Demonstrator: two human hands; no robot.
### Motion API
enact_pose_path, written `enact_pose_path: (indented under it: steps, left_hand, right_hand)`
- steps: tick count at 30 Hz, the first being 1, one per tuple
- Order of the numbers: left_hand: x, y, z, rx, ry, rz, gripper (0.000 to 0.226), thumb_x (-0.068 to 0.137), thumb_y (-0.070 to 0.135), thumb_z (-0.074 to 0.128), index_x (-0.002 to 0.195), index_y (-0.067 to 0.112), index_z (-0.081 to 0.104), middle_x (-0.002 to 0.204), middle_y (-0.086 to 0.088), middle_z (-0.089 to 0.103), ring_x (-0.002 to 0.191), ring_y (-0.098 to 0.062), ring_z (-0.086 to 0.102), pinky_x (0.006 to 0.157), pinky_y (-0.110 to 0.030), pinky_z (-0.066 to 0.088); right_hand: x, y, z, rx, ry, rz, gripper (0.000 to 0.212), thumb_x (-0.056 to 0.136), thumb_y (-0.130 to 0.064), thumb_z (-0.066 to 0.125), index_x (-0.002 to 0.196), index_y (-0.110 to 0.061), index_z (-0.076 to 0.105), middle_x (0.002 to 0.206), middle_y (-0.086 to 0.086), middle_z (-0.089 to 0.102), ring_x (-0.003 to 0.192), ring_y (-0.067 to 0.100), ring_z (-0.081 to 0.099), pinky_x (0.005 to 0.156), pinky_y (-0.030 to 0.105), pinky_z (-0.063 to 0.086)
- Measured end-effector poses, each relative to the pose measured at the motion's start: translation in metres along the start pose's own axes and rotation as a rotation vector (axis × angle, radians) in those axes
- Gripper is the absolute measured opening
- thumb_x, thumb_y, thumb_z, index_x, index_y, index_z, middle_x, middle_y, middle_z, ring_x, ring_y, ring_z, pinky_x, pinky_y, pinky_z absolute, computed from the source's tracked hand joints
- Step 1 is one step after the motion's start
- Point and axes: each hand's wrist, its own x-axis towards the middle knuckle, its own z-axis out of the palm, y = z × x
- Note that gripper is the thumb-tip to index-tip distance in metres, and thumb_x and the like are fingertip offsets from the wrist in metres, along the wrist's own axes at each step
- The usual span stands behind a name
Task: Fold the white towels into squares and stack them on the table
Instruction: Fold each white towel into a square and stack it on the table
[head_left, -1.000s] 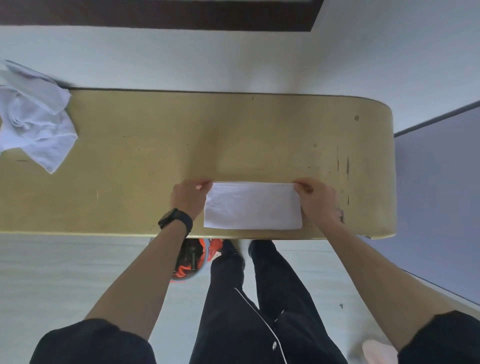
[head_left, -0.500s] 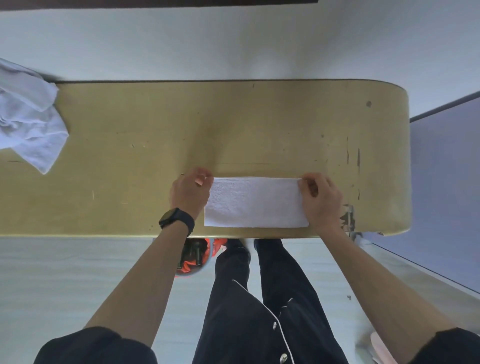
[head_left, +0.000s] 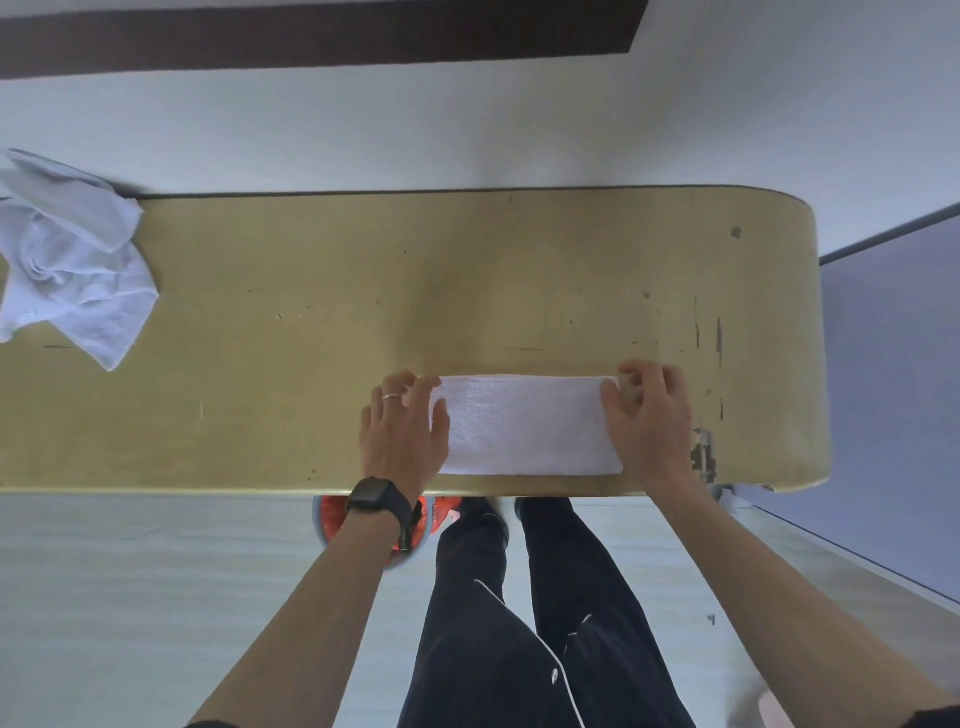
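Note:
A white towel (head_left: 524, 423), folded into a long flat rectangle, lies near the front edge of the yellow-tan table (head_left: 311, 338). My left hand (head_left: 402, 434) rests on the towel's left end with fingers spread and relaxed; it wears a ring and a black watch. My right hand (head_left: 649, 415) lies over the right end, fingers loosely bent, the thumb on the cloth. Neither hand lifts the towel. A crumpled heap of white towels (head_left: 72, 260) sits at the table's far left, partly out of frame.
The table's rounded right end (head_left: 810, 364) has chipped paint near the front corner. A white wall runs behind the table. An orange and grey object (head_left: 415, 525) sits on the floor under the front edge by my legs.
Both hands went from pinching the towel's far corners to lying flatter on its ends, fingers spread. The towel stayed flat in the same place.

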Motion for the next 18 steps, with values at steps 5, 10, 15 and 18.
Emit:
enact_pose_path:
  steps: [5, 10, 15, 18]
  left_hand:
    - [-0.023, 0.002, 0.011, 0.111, -0.038, 0.179, 0.015, 0.085, 0.024, 0.068, 0.101, 0.024, 0.069, 0.127, -0.003, 0.062, 0.116, -0.026, 0.056, 0.099, -0.044, 0.043]
    - [-0.027, 0.006, 0.009, 0.173, -0.054, 0.136, 0.018, 0.088, 0.028, 0.064, 0.105, 0.028, 0.068, 0.123, -0.002, 0.064, 0.110, -0.026, 0.057, 0.099, -0.043, 0.039]
    - [-0.031, 0.011, 0.009, 0.232, -0.099, 0.192, 0.032, 0.080, 0.024, 0.069, 0.111, 0.031, 0.069, 0.106, -0.004, 0.069, 0.097, -0.028, 0.062, 0.090, -0.041, 0.040]
    - [-0.038, 0.016, 0.013, 0.214, -0.114, 0.251, 0.040, 0.075, 0.020, 0.068, 0.114, 0.031, 0.066, 0.103, -0.003, 0.069, 0.094, -0.026, 0.062, 0.088, -0.040, 0.041]
  right_hand:
    - [-0.040, -0.023, -0.004, -0.401, -0.287, -0.061, 0.033, 0.099, -0.042, 0.040, 0.099, -0.023, 0.067, 0.091, -0.006, 0.066, 0.083, 0.018, 0.054, 0.071, 0.032, 0.041]
    - [-0.028, -0.052, 0.008, -0.613, -0.382, -0.028, 0.047, 0.096, -0.051, 0.029, 0.106, -0.018, 0.061, 0.119, 0.005, 0.059, 0.103, 0.029, 0.052, 0.086, 0.042, 0.041]
    - [0.028, -0.084, 0.023, -0.657, -0.373, -0.087, 0.053, 0.098, -0.048, 0.029, 0.124, -0.014, 0.060, 0.137, 0.004, 0.051, 0.126, 0.029, 0.042, 0.102, 0.046, 0.031]
    - [0.056, -0.097, 0.034, -0.644, -0.382, -0.234, 0.046, 0.098, -0.038, 0.036, 0.139, -0.018, 0.044, 0.149, -0.001, 0.039, 0.136, 0.025, 0.034, 0.111, 0.049, 0.024]
